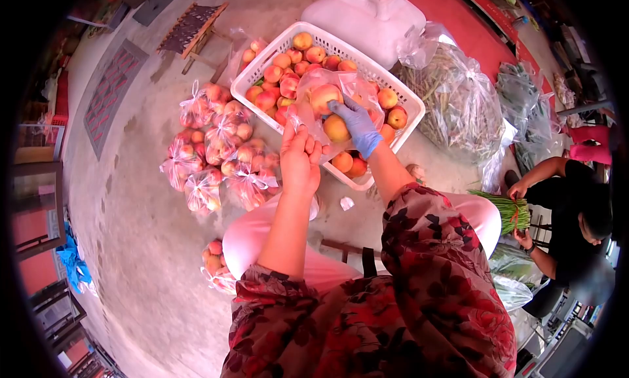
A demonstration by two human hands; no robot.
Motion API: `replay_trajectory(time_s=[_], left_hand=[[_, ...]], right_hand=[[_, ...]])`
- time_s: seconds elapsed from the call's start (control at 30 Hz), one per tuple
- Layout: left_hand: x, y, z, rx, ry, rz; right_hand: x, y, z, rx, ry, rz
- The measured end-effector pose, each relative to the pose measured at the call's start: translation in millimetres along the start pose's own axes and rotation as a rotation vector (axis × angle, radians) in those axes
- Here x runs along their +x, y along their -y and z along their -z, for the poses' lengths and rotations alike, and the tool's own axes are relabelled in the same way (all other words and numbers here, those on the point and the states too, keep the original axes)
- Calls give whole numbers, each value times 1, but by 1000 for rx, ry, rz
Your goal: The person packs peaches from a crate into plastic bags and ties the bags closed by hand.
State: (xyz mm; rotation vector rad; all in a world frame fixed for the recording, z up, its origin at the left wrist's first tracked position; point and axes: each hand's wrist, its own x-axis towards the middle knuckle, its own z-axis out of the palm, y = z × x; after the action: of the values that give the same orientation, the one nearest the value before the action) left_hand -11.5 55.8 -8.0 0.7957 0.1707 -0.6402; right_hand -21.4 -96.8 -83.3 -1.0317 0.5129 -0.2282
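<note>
My left hand [301,158] is bare and pinches the edge of a clear plastic bag [354,84] over the near side of a white slotted crate [377,70]. My right hand [359,124], in a blue glove, grips a peach [324,97] at the bag. Just below it, a yellower peach [336,128] lies against the gloved fingers; whether it is inside the bag I cannot tell. Several loose peaches [288,84] fill the crate around both hands. Part of the bag's mouth is hidden by the glove.
Tied bags of peaches [226,139] stand on the floor left of the crate, with another bag [216,263] nearer my leg. A large plastic sack of greens [452,103] lies at right. A person in black [563,201] holds a green bundle [501,211]. A low folding stool [191,29] stands behind.
</note>
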Motion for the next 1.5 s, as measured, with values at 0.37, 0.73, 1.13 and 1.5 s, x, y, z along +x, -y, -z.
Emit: replay_trajectory(time_s=[0.37, 0.73, 1.13, 1.5], left_hand=[[6, 6, 0, 8, 77, -12], [15, 16, -8, 65, -6, -44], [17, 23, -15, 134, -13, -26], [21, 21, -11, 117, -54, -56]], right_hand=[[-19, 11, 46, -862, -403, 651], [41, -13, 126, -1717, -392, -379], [54, -1, 180, -1707, 42, -295], [59, -14, 162, -1759, -208, -284]])
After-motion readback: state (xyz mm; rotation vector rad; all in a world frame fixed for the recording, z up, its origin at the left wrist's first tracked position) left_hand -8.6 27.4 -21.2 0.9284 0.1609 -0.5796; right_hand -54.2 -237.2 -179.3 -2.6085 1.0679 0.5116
